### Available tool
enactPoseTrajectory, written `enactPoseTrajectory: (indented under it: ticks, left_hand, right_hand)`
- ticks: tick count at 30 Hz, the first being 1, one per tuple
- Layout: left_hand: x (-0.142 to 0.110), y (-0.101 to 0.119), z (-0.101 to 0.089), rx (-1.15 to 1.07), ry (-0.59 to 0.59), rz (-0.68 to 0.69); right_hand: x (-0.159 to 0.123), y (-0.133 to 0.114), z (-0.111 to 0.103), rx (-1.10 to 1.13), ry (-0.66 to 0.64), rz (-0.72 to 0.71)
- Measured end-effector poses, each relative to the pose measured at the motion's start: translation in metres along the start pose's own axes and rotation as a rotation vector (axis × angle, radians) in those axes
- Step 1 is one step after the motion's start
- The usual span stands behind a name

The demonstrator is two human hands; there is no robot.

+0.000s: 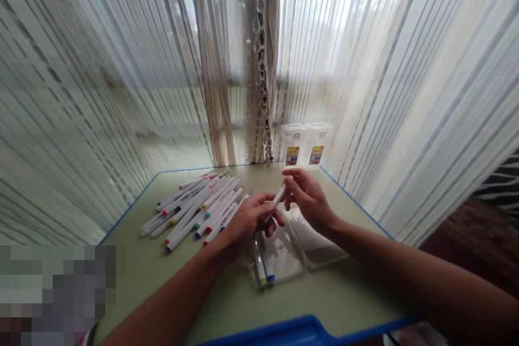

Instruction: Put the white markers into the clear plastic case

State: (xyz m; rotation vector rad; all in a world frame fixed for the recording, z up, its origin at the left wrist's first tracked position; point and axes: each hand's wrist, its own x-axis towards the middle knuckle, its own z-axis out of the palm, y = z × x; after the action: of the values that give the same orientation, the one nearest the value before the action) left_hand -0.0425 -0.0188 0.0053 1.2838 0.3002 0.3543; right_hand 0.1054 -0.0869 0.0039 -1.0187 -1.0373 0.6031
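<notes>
A white marker (279,194) slants between my two hands above an opened clear plastic case (286,259). My left hand (257,213) is closed around its lower part. At the upper end, the fingers of my right hand (306,192) pinch it. In the left half of the case lie a few markers (259,259), one with a green end and one with a blue end; my left hand hides part of them. To the left of my left hand is a loose pile of white markers (203,203) with ends of many colours.
Two clear plastic boxes (299,143) with colourful labels stand at the far edge of the green table (146,281), which has a blue rim. String curtains (162,65) hang behind and on both sides. A blurred, pixelated patch covers the lower left corner.
</notes>
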Motion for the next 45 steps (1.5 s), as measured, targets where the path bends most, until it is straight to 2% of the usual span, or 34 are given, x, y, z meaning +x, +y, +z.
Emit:
enactPoseTrajectory:
  ticks: [13, 22, 27, 29, 32, 35, 38, 45]
  left_hand:
    - [-0.003, 0.004, -0.008, -0.056, -0.046, -0.031]
    - [-0.006, 0.008, -0.004, 0.139, 0.129, 0.039]
    - [-0.007, 0.004, -0.003, 0.187, 0.152, 0.047]
    - [-0.006, 0.003, -0.004, 0.273, 0.160, 0.079]
    - [-0.006, 0.006, -0.008, 0.372, 0.249, 0.203]
    - [-0.007, 0.013, -0.012, 0.310, 0.319, 0.328]
    - [-0.009, 0.019, -0.013, 0.265, 0.295, 0.386]
    - [-0.010, 0.020, -0.010, 0.189, 0.318, 0.471]
  right_hand:
    - [-0.008, -0.006, 0.005, 0.101, -0.060, 0.037]
    - [-0.009, -0.004, 0.002, -0.065, -0.258, 0.078]
    - [-0.009, -0.007, 0.001, -0.131, -0.309, 0.068]
    - [-0.010, -0.008, 0.002, -0.134, -0.298, 0.057]
    - [-0.012, -0.010, 0.002, -0.159, -0.305, 0.044]
    - [-0.017, -0.009, 0.003, -0.158, -0.390, 0.074]
    - [-0.020, -0.008, 0.004, -0.197, -0.439, 0.065]
    - [-0.015, -0.004, -0.001, -0.237, -0.394, 0.010]
